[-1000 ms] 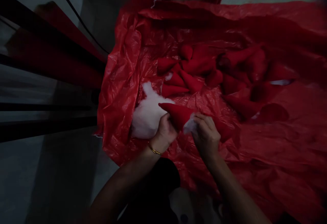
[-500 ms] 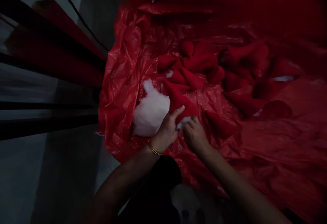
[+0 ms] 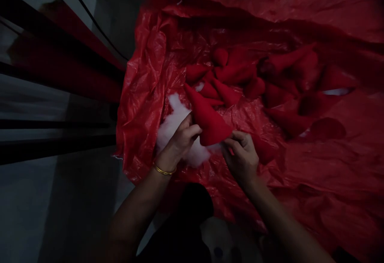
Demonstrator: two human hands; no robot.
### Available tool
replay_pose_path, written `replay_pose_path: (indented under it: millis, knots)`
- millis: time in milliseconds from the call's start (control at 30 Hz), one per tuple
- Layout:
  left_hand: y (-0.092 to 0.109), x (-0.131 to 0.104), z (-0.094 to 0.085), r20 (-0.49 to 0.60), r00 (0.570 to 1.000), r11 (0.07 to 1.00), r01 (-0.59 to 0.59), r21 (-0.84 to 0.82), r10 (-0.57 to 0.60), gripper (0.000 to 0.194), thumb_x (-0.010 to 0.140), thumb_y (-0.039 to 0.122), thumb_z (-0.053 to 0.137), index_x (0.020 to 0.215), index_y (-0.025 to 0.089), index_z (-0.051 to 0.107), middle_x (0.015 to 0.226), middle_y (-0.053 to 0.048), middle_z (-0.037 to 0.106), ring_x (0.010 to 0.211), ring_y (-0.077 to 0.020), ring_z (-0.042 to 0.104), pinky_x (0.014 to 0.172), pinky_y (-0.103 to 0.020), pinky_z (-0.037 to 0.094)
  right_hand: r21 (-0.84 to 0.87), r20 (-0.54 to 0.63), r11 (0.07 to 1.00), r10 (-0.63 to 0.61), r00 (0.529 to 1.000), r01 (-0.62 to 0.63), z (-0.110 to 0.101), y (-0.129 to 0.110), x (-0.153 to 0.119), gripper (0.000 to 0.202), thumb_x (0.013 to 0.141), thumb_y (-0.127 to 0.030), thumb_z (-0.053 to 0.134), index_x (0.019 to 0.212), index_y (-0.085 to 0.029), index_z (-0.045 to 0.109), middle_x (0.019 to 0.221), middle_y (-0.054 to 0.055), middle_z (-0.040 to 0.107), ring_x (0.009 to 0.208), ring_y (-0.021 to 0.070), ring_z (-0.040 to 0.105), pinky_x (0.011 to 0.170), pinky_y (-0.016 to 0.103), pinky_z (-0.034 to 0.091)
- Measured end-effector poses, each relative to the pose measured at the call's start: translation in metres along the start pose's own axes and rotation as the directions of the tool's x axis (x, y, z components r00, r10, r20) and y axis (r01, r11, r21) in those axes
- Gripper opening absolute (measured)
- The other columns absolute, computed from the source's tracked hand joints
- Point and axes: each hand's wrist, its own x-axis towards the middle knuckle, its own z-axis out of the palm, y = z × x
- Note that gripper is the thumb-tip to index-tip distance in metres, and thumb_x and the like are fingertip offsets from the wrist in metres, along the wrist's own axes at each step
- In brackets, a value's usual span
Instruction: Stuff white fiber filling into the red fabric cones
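Between my hands is a red cone-shaped felt piece, its pointed tip toward the upper left and its wide end toward me. My left hand, with a gold bangle at the wrist, pinches its left side. My right hand grips the lower right corner of the wide edge with thumb and fingers. A little white stuffing shows below that edge. Behind my left hand lies a heap of white fluffy stuffing, partly covered by the hand and the cone.
A crumpled red plastic sheet spreads under everything. Several more red cone-shaped pieces lie in a pile beyond and to the right. Dark bars stand at the left above a grey floor. My dark-clothed knee is below.
My hands have moved apart to opposite sides of the cone's wide end. The right hand has come out from the opening to its corner. More stuffing shows below the left hand.
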Motion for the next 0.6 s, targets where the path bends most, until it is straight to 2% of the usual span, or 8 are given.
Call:
replay_pose_path:
  millis: [67,167,300,433,500,600]
  knots:
    - [0.008,0.0,0.008,-0.021,0.998,0.995,0.066,-0.076,-0.067,0.023,0.069,0.024,0.076,0.089,0.018,0.068,0.082,-0.002,0.071,0.094,-0.0218,0.066,0.086,-0.032,0.051,0.011,-0.004,0.999,-0.03,1.0,0.03,0.0,-0.003,0.007,0.012,0.093,-0.014,0.058,0.095,-0.021,0.068,0.094,0.005,0.064,0.082,0.016,0.064,0.066,0.028,0.055]
    - [0.009,0.003,0.025,-0.129,0.99,0.99,0.029,-0.14,-0.047,0.023,0.076,0.036,0.078,0.086,0.018,0.067,0.082,-0.003,0.072,0.098,-0.0228,0.068,0.092,-0.034,0.051,0.024,-0.025,0.998,-0.051,0.998,0.052,0.001,-0.007,0.018,0.011,0.094,-0.015,0.059,0.095,-0.023,0.067,0.094,0.004,0.064,0.085,0.0163,0.065,0.069,0.029,0.055]
    - [-0.004,0.01,0.041,-0.184,0.982,0.973,-0.005,-0.23,-0.039,0.015,0.077,0.03,0.075,0.083,0.019,0.067,0.081,-0.001,0.073,0.098,-0.0217,0.07,0.097,-0.035,0.051,0.054,-0.122,0.996,0.082,0.989,-0.076,0.006,-0.008,0.029,0.003,0.092,-0.021,0.062,0.094,-0.023,0.062,0.091,0.003,0.065,0.084,0.0186,0.065,0.074,0.033,0.054]
    - [-0.019,0.009,0.042,-0.293,0.953,0.953,-0.01,-0.303,-0.083,0.022,0.073,0.028,0.076,0.092,0.018,0.07,0.088,-0.003,0.075,0.107,-0.0229,0.069,0.102,-0.036,0.049,0.11,-0.189,0.98,0.183,0.965,-0.164,0.015,-0.006,0.026,0.003,0.091,-0.023,0.061,0.091,-0.023,0.058,0.085,0.001,0.065,0.081,0.0192,0.064,0.075,0.033,0.053]
    - [-0.022,0.006,0.042,-0.324,0.945,0.953,-0.051,-0.299,-0.051,0.029,0.074,0.024,0.074,0.102,0.017,0.071,0.103,-0.005,0.076,0.112,-0.0233,0.067,0.103,-0.036,0.049,0.088,-0.143,0.986,0.153,0.978,-0.142,0.018,-0.007,0.019,0.005,0.092,-0.02,0.058,0.096,-0.024,0.059,0.088,0.002,0.068,0.082,0.0192,0.065,0.075,0.032,0.053]
    - [-0.021,0.003,0.04,-0.367,0.93,0.958,-0.133,-0.256,0.031,0.038,0.075,0.02,0.072,0.112,0.017,0.069,0.114,-0.006,0.074,0.109,-0.0218,0.068,0.101,-0.035,0.049,0.011,0.086,1.0,0.015,0.996,-0.016,0.018,-0.009,0.005,0.018,0.095,-0.014,0.051,0.108,-0.021,0.062,0.098,0.005,0.072,0.09,0.02,0.065,0.078,0.031,0.053]
